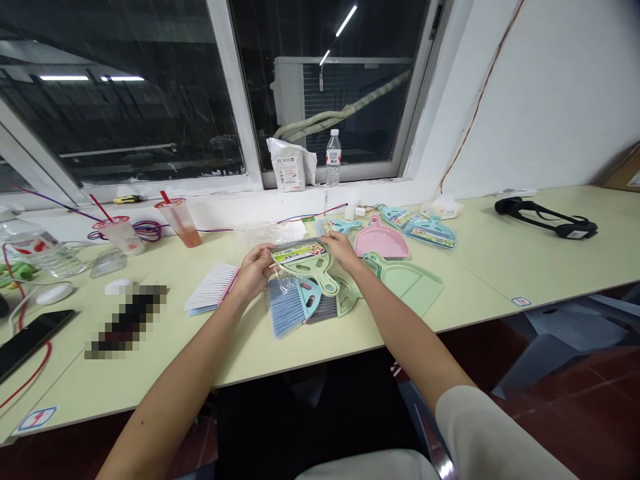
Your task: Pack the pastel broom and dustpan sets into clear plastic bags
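Observation:
Between my two hands is a green dustpan and brush set (313, 267) in clear plastic wrapping with a printed label. My left hand (257, 270) grips its left edge, fingers closed. On the far right corner, my right hand (341, 250) is closed as well. Under the set lie a blue-bristled brush (287, 310) and a grey-bristled brush (323, 309), both partly covered. A white-bristled brush (213, 287) with a pink edge rests left of my left hand. Right of my hands are a pink dustpan (383, 241) and a green dustpan (407, 283).
Wrapped blue sets (431, 232) lie behind the pink dustpan. Drink cups (183, 227), cables and a phone (35, 340) are on the left. A water bottle (333, 160) and a white packet (290, 167) stand on the sill. A black strapped device (545, 219) lies far right.

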Demonstrator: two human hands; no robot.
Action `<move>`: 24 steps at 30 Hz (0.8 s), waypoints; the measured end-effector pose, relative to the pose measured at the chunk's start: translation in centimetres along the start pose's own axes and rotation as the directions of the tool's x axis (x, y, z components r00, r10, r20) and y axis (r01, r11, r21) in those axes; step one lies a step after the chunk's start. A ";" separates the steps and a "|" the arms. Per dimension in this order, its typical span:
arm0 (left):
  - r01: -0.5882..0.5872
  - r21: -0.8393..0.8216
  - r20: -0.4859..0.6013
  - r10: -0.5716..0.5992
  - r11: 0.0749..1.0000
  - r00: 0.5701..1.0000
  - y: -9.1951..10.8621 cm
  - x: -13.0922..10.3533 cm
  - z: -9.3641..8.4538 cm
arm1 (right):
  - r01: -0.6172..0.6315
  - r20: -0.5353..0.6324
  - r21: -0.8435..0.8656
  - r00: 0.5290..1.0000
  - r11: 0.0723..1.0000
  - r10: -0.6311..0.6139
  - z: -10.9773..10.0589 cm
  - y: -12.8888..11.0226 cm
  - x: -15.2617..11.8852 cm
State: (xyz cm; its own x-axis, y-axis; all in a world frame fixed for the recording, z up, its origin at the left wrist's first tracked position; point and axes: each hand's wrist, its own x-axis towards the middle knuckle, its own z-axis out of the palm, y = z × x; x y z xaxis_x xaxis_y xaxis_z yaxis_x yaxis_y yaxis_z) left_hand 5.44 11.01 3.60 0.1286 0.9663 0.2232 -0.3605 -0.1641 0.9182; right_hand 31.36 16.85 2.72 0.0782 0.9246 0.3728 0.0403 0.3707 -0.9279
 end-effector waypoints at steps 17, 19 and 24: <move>-0.035 -0.074 0.060 0.039 0.997 0.997 0.0 0.0 -0.2 | -0.391 0.219 0.465 0.920 0.795 0.325 0.5 0.2 0.0; -0.028 -0.072 0.057 0.032 0.997 0.998 0.0 0.0 -0.1 | -0.386 0.228 0.464 0.922 0.797 0.314 0.5 0.3 -0.1; -0.025 -0.074 0.049 0.028 0.997 0.998 0.2 -0.1 0.0 | -0.397 0.243 0.475 0.917 0.785 0.317 0.7 0.8 -0.4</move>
State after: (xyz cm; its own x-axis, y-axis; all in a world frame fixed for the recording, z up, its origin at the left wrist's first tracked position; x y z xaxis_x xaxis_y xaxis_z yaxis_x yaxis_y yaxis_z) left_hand 5.36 10.87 3.77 0.1631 0.9504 0.2647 -0.4305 -0.1729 0.8859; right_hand 30.70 16.86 1.83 -0.1571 0.9865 0.0458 -0.4726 -0.0344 -0.8806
